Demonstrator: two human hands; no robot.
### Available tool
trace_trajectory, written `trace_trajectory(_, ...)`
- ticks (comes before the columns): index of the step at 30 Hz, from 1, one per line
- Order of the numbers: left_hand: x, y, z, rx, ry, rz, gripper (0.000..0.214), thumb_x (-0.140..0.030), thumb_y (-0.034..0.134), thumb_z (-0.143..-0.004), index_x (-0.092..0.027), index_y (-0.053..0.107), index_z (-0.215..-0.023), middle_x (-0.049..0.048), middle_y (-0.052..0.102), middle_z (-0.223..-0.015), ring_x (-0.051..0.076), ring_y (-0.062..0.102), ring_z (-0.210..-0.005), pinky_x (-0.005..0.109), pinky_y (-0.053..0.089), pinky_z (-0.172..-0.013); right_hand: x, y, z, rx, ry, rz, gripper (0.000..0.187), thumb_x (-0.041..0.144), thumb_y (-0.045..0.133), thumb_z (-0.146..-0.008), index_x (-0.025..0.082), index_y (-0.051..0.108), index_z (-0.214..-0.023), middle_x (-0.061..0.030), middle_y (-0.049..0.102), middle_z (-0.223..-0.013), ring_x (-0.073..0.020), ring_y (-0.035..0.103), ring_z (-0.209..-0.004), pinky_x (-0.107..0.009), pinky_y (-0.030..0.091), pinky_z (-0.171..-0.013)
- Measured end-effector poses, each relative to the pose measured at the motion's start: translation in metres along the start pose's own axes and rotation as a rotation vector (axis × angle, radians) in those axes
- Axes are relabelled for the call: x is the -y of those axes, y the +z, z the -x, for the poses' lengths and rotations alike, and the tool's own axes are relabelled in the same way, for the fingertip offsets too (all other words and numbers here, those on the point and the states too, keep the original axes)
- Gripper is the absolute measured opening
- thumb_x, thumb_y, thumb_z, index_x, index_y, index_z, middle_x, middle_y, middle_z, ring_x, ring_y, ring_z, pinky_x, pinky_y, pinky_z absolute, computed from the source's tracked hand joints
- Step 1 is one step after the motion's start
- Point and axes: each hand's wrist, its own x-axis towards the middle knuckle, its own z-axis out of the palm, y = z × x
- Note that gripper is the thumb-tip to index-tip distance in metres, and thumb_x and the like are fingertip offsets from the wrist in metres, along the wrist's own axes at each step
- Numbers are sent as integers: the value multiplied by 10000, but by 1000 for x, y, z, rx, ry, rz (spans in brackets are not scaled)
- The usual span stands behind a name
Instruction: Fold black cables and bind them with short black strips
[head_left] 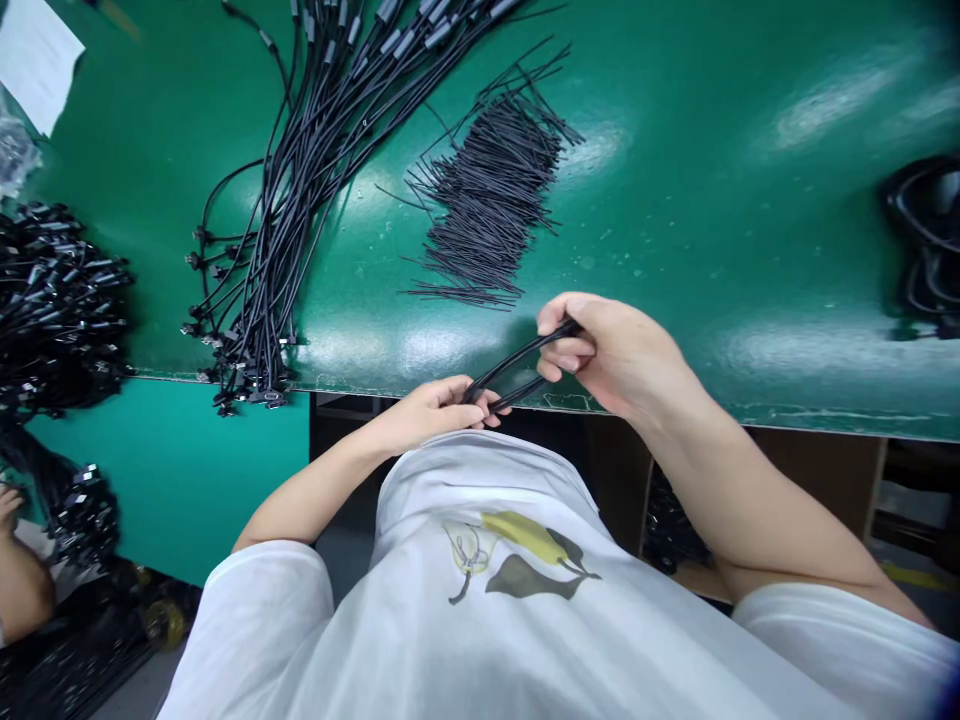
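Observation:
A black cable [517,357], looped into a narrow coil, hangs between my two hands at the table's front edge. My left hand [450,407] is closed round the coil's near end, close to my shirt. At the other end my right hand [581,345] pinches the cable with curled fingers. Just beyond my hands lies a pile of short thin black ties [491,200]. Further left, a bundle of long black cables [300,190] is spread out, with connectors at the table edge and grey sleeves at the far end. The cable's own ends are hidden in my hands.
A heap of black cables with connectors [60,310] stands at the left, beside a white paper [41,60] and clear plastic [15,150]. Coiled cables [930,245] lie at the far right of the green table [712,200]. Another person's arm [19,580] shows at lower left.

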Motion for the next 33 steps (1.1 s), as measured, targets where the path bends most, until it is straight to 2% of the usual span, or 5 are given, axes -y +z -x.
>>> trace_trajectory(8, 13, -7, 5, 93, 63, 10, 438, -561, 664, -823, -149, 529, -883, 132, 667, -1059, 144, 645, -834, 302, 502, -769, 0, 1, -10, 48, 124, -88, 243, 359, 618, -802, 184, 516, -667, 76, 204, -509, -64, 227, -458, -213, 314, -436)
trace_trajectory(14, 13, -9, 7, 69, 85, -279, 382, -534, 517, -928, -159, 513, -998, 119, 654, -1068, 170, 648, -962, 349, 480, -895, -6, 7, -9, -10, -146, 224, 130, 313, 620, -825, 221, 531, -847, 74, 338, -563, -74, 283, -464, -210, 315, -439)
trace_trajectory(19, -3, -17, -8, 134, 196, -140, 617, -687, 664, -737, -186, 534, -1074, 152, 586, -1275, 249, 560, -1223, 403, 396, -1047, 3, 15, -1, 42, -328, 535, 59, 247, 575, -829, 229, 569, -886, 35, 465, -651, -95, 394, -530, -226, 355, -505)
trace_trajectory(27, -5, 6, -29, 195, 78, 63, 706, -724, 664, -713, -158, 524, -1112, -40, 469, -697, 83, 451, -572, 259, 419, -594, 10, 16, -3, 74, -400, 589, 108, 279, 456, -925, 243, 548, -970, 19, 521, -708, -107, 470, -517, -246, 388, -508)
trace_trajectory(33, -9, 1, -23, 5, 100, 32, 629, -733, 589, -771, -138, 511, -958, -47, 463, -664, 69, 449, -522, 234, 390, -510, 8, 0, -20, 311, -736, 1311, 320, 204, 328, -955, 185, 595, -1130, -89, 592, -923, -182, 563, -762, -275, 414, -604)
